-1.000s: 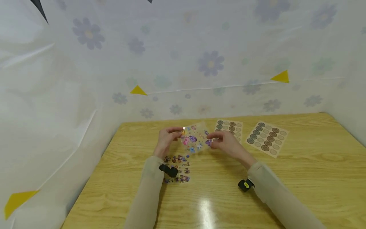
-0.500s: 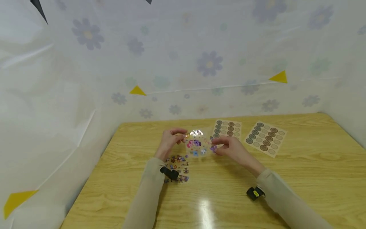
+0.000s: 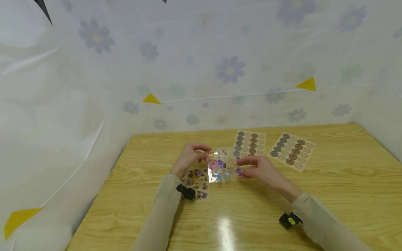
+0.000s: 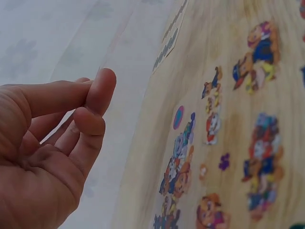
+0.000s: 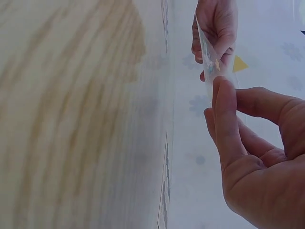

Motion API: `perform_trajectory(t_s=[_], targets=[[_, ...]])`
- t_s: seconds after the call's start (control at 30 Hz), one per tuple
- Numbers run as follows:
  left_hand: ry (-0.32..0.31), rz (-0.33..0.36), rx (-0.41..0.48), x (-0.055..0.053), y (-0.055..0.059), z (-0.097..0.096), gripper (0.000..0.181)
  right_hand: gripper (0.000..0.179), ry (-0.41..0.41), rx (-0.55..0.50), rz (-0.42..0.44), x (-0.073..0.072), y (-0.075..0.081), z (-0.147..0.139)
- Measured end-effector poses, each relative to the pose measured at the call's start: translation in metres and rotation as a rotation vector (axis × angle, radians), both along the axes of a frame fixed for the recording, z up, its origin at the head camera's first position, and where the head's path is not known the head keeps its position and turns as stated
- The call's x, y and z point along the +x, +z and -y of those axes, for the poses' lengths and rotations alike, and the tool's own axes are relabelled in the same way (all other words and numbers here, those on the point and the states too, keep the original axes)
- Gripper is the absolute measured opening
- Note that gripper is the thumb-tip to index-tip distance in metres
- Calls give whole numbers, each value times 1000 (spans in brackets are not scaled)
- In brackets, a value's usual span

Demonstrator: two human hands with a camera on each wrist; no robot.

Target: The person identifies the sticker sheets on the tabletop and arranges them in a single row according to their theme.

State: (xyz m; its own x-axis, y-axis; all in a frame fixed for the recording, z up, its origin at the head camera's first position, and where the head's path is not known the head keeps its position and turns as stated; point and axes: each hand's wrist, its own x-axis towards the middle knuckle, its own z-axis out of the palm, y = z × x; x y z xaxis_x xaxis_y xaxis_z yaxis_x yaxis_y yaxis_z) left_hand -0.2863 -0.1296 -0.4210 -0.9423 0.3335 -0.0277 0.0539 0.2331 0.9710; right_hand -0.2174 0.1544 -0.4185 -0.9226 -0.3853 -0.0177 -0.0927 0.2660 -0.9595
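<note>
Between both hands hangs a clear sticker sheet (image 3: 221,165) with pink, purple and blue cartoon figures, glossy with reflections. My left hand (image 3: 190,157) pinches its left edge between thumb and fingers. The right hand (image 3: 259,170) pinches the opposite edge, and the right wrist view shows the sheet (image 5: 209,62) nearly edge-on, raised off the table. Below the left hand a second clear sticker sheet (image 3: 201,186) with small dog figures lies flat, partly hidden by the left wrist. Those dog stickers (image 4: 262,57) appear large in the left wrist view.
Two beige sheets of round stickers, one behind the right hand (image 3: 249,143) and one farther right (image 3: 292,151), lie at the back of the wooden table (image 3: 251,223). A white flowered curtain (image 3: 201,69) rises behind the table.
Both hands have moved right and nearer with the held sticker sheet. The glare on it has shifted to its lower left. The sheets on the table have stayed put.
</note>
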Motion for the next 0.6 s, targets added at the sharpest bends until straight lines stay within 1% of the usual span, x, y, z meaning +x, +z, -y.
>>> perform_trajectory(t_s=[0.17,0.2,0.23,0.33,0.4,0.43,0.47,0.53,0.6], targets=[[-56,-16,-39,3,1,-1,24,38,18,49,11,6,0,-2],[-67,-12,-50,6,4,-2,24,37,20,55,14,7,0,-2],[-75,-13,-61,7,3,-2,23,37,18,66,15,9,0,-2],[-97,9,-93,8,1,-4,21,37,21,87,20,12,0,-2],[-109,22,-118,10,0,-4,18,36,28,131,0,14,0,-1],[-114,16,-141,9,-4,-3,18,36,32,155,-11,15,-1,-1],[-125,13,-163,10,-4,-3,17,36,41,169,-22,15,-2,-1],[-147,-14,-222,13,-4,-3,17,35,49,203,-42,17,-3,0],[-170,-48,-273,14,-4,-4,17,34,67,212,-54,18,-4,2]])
